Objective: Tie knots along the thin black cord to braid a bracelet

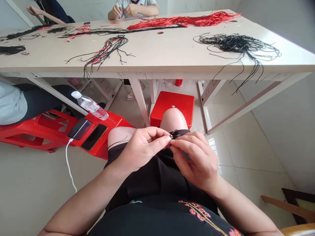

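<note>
Above my lap, my left hand point(146, 146) pinches a thin black cord point(175, 132) between thumb and forefinger. My right hand point(197, 157) meets it fingertip to fingertip, its thumb and fingers closed on the same cord. A small loop of the cord shows just above the fingertips. Two thin loose cord ends point(120, 142) stick out to the left over my knee. The fingers cover most of the part being held, so I cannot tell if it is knotted.
On the table point(159, 59) ahead lie a tangled black cord bundle point(236, 43), a black-and-red bundle point(108, 49) and a long red bundle point(187, 22). A red stool point(115, 121) at left carries a water bottle point(92, 106) and phones point(94, 137). Other people sit around the table.
</note>
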The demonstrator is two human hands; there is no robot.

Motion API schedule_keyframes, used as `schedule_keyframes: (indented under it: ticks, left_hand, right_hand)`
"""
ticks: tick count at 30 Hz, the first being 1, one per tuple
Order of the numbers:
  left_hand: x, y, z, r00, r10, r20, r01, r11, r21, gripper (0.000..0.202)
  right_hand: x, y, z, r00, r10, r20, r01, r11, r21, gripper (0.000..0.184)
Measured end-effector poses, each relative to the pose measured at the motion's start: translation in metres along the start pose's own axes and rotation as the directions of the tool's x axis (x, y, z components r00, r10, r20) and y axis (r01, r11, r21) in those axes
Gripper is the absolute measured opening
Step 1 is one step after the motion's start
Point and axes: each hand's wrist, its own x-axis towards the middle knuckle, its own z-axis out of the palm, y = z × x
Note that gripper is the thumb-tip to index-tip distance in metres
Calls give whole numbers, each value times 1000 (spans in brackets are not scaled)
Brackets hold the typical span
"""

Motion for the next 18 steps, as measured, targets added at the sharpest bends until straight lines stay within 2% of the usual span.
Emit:
schedule_keyframes:
  ticks: [4,8,12,18]
  left_hand:
    - [-3,0,0,998,48,27,-49,999,5,9]
    - [-7,-2,0,994,110,6,-110,990,91,7]
    - [-9,-2,-1,994,101,-29,-95,980,173,10]
    - [-14,-4,-1,997,78,-10,-75,977,198,11]
  right_hand:
    - [0,-1,7,998,0,-69,-1,1000,-20,29]
    - [1,-3,9,996,19,-86,-23,999,-44,27]
    - [1,-4,9,998,28,-60,-29,999,-29,26]
    - [1,-1,7,1000,17,26,-17,1000,-14,24]
